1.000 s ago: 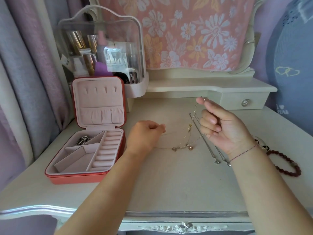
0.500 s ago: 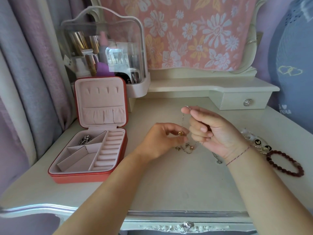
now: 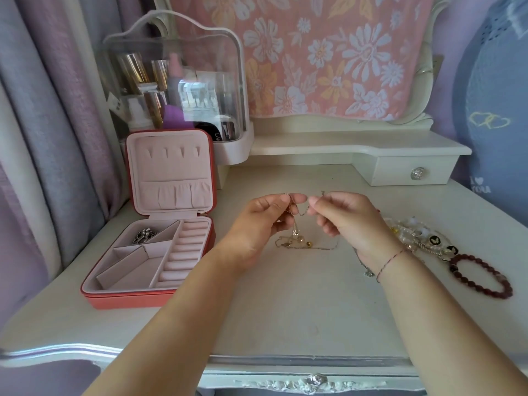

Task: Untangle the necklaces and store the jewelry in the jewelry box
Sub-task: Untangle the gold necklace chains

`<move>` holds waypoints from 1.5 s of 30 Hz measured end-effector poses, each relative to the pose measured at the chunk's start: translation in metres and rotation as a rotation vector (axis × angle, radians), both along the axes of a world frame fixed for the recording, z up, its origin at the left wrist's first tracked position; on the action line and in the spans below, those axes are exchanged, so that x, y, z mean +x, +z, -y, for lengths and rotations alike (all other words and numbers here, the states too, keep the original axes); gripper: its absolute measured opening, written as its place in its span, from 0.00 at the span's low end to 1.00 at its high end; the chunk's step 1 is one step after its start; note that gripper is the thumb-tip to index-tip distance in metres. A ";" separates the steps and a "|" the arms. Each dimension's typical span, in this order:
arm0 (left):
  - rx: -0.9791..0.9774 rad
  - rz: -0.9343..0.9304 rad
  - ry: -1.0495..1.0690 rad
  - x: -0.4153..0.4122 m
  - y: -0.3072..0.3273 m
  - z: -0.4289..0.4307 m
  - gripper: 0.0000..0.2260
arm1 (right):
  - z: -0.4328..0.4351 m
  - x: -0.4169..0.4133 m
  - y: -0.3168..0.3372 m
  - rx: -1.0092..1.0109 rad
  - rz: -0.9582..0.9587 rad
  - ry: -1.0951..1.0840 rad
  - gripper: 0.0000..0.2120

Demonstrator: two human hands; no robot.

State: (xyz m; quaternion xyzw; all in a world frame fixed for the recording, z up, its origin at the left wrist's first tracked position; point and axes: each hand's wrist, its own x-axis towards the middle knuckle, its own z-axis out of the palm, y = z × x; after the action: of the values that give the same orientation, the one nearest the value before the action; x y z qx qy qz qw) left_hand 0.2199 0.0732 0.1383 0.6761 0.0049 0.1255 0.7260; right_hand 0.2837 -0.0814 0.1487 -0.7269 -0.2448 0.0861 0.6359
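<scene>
Thin gold necklaces [image 3: 299, 240] are being pinched by the fingers [image 3: 298, 199] of the left hand [image 3: 261, 224] and right hand [image 3: 350, 221]; chains are hanging downward, tails lying crosswise on the table [image 3: 285, 310].

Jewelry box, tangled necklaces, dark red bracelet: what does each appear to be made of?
The jewelry box: coral-red shell with a matte, leather-like look, possibly faux leather; pale pink lining looks soft and velvety. The necklaces: fine metal chains, gold- and silver-toned, with small glints; which metal is unclear. The bracelet: round dark red beads with a dull shine, perhaps stone, glass or wood.
</scene>
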 end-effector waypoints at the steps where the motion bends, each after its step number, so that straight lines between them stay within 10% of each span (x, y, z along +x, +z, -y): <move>1: -0.004 0.001 -0.004 -0.001 0.000 0.000 0.10 | -0.001 0.000 -0.001 -0.018 0.018 -0.011 0.10; 22: 0.087 0.011 0.078 0.000 -0.001 0.001 0.08 | -0.002 -0.002 0.000 -0.001 0.140 0.024 0.03; 45: 0.037 -0.020 -0.029 0.000 -0.001 0.003 0.16 | -0.008 -0.001 0.003 0.262 -0.376 0.134 0.09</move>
State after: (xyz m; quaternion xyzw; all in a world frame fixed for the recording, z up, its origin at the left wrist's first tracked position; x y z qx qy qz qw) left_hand 0.2198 0.0700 0.1377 0.6907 -0.0001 0.1084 0.7149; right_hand 0.2823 -0.0738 0.1522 -0.5914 -0.1788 0.2293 0.7521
